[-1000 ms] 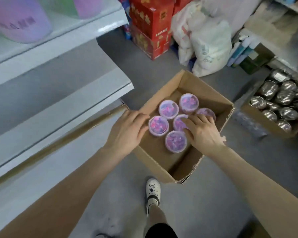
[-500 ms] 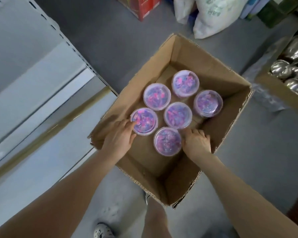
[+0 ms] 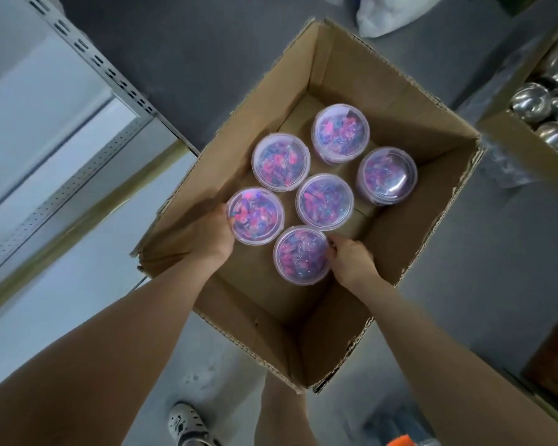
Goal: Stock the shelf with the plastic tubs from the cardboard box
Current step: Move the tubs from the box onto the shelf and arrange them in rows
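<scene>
An open cardboard box point(image 3: 397, 91) stands on the grey floor and holds several clear plastic tubs with pink and purple contents. My left hand point(image 3: 211, 235) is inside the box, wrapped around the side of the near-left tub point(image 3: 255, 216). My right hand point(image 3: 351, 260) grips the right side of the nearest tub point(image 3: 302, 254). Other tubs stand behind them, such as the middle tub point(image 3: 324, 201) and the far tub point(image 3: 340, 133). The white shelf point(image 3: 62, 188) runs along the left of the box.
A second cardboard box point(image 3: 516, 140) with shiny metal items sits at the right. A white sack point(image 3: 387, 11) lies beyond the tub box. My leg and white shoe point(image 3: 187, 423) are on the floor below the box.
The view has tipped down and come closer over the box. Both hands have gone lower beside the two nearest tubs and closed around their sides.
</scene>
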The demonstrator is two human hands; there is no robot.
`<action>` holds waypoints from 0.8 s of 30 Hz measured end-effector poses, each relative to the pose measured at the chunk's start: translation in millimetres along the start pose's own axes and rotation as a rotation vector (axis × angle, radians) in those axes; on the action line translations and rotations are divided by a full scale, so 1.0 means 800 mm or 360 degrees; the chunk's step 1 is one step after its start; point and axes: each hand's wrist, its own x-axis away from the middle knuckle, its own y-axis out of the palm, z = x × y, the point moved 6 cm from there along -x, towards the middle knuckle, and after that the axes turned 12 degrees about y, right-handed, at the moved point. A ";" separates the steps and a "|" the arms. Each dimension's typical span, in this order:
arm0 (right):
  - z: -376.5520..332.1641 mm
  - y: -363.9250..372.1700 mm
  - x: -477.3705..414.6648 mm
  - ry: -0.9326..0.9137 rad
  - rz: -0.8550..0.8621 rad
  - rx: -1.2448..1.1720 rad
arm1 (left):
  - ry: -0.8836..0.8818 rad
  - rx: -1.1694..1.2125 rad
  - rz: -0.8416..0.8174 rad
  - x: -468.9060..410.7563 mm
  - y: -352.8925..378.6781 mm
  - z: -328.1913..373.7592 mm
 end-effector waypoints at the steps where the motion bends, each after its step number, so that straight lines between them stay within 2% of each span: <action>1: -0.001 -0.002 0.002 -0.0009 -0.0003 -0.0007 | 0.0023 0.0017 0.0020 0.003 -0.005 0.004; 7: -0.012 -0.034 0.036 -0.0085 0.0149 0.0169 | 0.0211 -0.0034 0.0140 0.052 -0.050 0.029; 19: -0.049 -0.162 0.233 -0.0337 0.0830 -0.0219 | 0.0378 -0.0095 0.0426 0.217 -0.184 0.012; 24: -0.093 -0.175 0.342 -0.0419 0.0869 -0.0249 | 0.0444 -0.0086 0.0624 0.335 -0.251 -0.024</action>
